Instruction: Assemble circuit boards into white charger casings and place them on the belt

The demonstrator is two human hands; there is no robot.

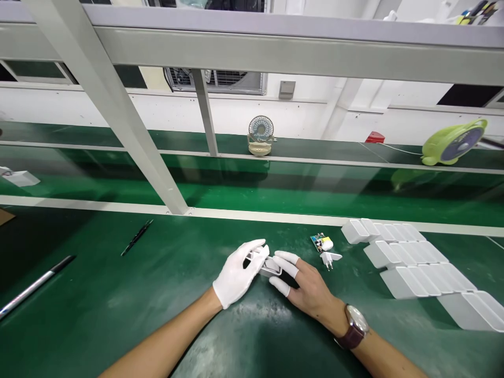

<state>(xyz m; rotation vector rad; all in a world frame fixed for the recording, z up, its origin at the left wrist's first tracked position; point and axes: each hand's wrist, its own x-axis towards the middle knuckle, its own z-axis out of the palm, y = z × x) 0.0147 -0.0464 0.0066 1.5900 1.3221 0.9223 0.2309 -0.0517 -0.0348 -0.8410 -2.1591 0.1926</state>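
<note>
Charger housing [271, 269], a small white one, was held low over the green table [137, 315], just in front of the person, between both hands. It was gripped at its left end by the left hand [240, 273], which wore a white glove and was curled around it. Its right end was pinched by the right hand [311, 289], whose fingertips [286, 257] were covered with white caps. A wristwatch [356, 325] was worn on the right wrist. A small circuit board [319, 242] and a white plug piece [329, 258] were laid near the right hand. Rows of white housings [409, 262] were lined up further right. Black tweezers [137, 237] were placed well apart on the left.
</note>
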